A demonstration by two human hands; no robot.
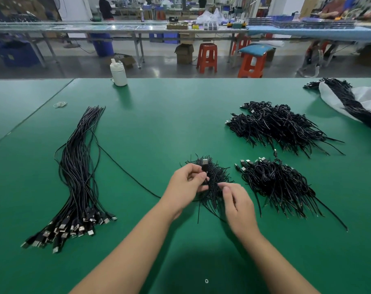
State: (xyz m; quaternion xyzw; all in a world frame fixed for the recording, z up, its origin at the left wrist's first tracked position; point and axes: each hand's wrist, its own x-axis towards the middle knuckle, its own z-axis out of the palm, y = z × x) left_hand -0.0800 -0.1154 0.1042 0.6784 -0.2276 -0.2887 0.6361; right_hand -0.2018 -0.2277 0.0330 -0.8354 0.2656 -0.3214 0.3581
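A green table (159, 124) carries black USB cables. My left hand (187, 183) grips one cable just below its silver USB plug (205, 161), which points up and away. That cable trails off to the left across the mat. Right beneath my hands lies a small heap of short black twist ties (214, 175). My right hand (236, 200) pinches at a tie on the heap's right side with curled fingers. To the left, a long bundle of straight cables (78, 175) lies with its plugs toward me.
Two piles of coiled, tied cables (273, 183) (275, 126) lie to the right. More cables rest on a white bag (350, 100) at the far right. A white bottle (118, 73) stands at the table's far edge, rubber bands (60, 104) at the far left. Benches and orange stools stand beyond.
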